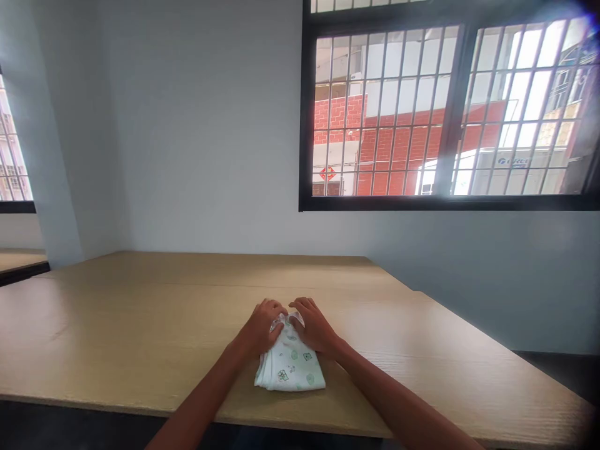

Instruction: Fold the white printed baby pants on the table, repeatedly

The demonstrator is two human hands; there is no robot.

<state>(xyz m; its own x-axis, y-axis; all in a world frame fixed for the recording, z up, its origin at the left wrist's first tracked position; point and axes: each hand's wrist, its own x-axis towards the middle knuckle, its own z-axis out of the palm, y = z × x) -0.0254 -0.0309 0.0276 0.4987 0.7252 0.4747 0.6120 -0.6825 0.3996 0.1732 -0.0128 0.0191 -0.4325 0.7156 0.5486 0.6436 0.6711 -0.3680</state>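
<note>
A folded white cloth (295, 365) with a small green print lies near the front edge of the table, its layers showing along the left side. At its far left corner, my left hand (268, 324) grips it, thumb on top and fingers curled by the far edge. My right hand (315, 326) has hold of the far right corner in much the same way, its thumb resting on the fabric. Both hands are close together, and the far end of the cloth is partly hidden under them.
The wooden table (140, 337) stretches away to a grey wall (210, 125), with a seam running across it. A barred window (384, 119) is at the upper right. Another table surface (21, 259) shows at the far left.
</note>
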